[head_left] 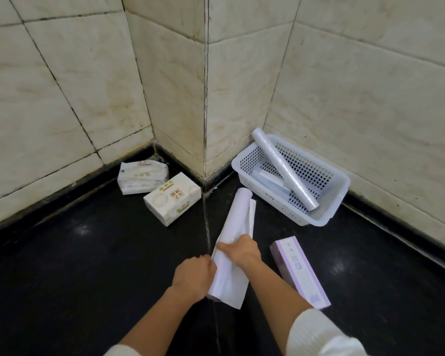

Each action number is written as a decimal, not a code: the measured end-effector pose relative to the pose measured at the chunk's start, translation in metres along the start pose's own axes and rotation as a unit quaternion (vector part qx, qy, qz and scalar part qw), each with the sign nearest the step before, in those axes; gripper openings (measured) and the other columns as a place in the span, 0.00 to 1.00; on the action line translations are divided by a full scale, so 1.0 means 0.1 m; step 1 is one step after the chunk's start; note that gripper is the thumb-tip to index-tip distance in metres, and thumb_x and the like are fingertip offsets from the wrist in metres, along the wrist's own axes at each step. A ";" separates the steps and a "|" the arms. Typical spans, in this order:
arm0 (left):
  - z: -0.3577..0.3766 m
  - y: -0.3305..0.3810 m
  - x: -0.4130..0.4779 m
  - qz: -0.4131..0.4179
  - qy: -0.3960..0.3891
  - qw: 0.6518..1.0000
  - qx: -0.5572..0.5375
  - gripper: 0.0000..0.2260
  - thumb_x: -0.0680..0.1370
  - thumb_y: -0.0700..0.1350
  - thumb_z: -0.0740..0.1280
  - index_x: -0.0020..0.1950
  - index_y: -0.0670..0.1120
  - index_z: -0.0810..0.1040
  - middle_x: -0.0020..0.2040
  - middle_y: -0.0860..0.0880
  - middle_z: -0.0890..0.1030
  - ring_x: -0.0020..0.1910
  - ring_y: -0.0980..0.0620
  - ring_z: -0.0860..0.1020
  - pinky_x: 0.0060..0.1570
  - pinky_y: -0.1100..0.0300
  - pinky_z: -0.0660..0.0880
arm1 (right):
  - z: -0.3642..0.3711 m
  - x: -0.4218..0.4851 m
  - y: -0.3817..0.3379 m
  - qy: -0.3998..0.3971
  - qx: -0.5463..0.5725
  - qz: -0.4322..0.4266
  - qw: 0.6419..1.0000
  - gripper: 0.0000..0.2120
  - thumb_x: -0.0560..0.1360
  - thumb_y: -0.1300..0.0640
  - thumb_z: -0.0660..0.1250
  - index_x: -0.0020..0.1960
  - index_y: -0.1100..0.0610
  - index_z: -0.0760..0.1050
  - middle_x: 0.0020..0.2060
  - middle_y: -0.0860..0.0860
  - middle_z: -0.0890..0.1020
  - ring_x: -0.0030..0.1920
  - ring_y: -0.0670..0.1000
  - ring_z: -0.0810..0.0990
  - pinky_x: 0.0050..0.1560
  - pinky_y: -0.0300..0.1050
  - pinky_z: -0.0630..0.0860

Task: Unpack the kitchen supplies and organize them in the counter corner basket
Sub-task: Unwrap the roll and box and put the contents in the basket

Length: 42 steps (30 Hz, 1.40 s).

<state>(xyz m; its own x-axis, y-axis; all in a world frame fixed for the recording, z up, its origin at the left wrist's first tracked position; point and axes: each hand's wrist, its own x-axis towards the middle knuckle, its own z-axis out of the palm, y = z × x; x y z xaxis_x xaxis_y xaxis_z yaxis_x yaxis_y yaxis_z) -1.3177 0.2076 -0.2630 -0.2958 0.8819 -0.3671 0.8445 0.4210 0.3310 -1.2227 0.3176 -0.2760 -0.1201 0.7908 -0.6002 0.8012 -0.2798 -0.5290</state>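
Note:
A long white roll point(235, 227) with a loose outer sheet lies tilted over the black counter, its far end pointing toward the basket. My left hand point(194, 276) grips its near end. My right hand point(240, 249) pinches the loose sheet at the roll's middle. The white perforated basket point(329, 201) stands in the right wall corner, holding a clear wrapped roll point(283, 170) that leans over its back rim and a pale blue flat packet point(266, 179). A lilac and white long box point(299, 272) lies on the counter just right of my right forearm.
A white tissue box with green print point(172, 197) and a soft tissue pack point(141, 177) lie in the left wall recess. Tiled walls form a protruding corner point(205, 124) between recess and basket. The black counter point(88, 265) spreads to the left and front.

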 end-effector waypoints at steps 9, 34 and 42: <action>-0.07 -0.02 0.02 -0.012 -0.026 0.999 -0.032 0.13 0.81 0.44 0.54 0.36 0.47 0.65 0.35 0.50 0.72 0.36 0.50 0.71 0.35 0.57 0.66 | -0.56 -0.33 0.20 -0.088 0.198 0.019 0.976 0.31 0.62 0.42 0.71 0.58 0.61 0.74 0.48 0.54 0.83 0.44 0.53 0.83 0.38 0.45 0.77; -0.58 1.22 1.90 0.172 0.096 0.978 0.064 0.23 0.83 0.53 0.48 0.73 0.43 0.66 0.77 0.45 0.62 0.78 0.51 0.50 0.77 0.52 0.48 | -1.94 1.14 -0.26 0.167 -0.061 -0.232 0.956 0.21 0.71 0.51 0.73 0.59 0.59 0.75 0.53 0.56 0.76 0.47 0.52 0.74 0.43 0.43 0.70; -0.46 1.26 1.96 0.178 0.146 0.969 0.090 0.22 0.82 0.51 0.46 0.62 0.44 0.76 0.67 0.45 0.75 0.75 0.50 0.60 0.76 0.52 0.50 | -2.02 1.31 -0.10 0.272 -0.129 -0.217 0.929 0.23 0.69 0.49 0.73 0.61 0.57 0.74 0.56 0.53 0.76 0.57 0.55 0.70 0.56 0.50 0.70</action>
<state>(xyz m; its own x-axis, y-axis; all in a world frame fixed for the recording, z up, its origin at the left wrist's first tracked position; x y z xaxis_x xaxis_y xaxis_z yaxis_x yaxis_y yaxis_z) -1.2902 0.4429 -0.2532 -0.0630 0.9979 0.0128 0.9728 0.0586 0.2242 -1.1279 0.5334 -0.2281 -0.2064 0.9764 0.0642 0.8690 0.2130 -0.4465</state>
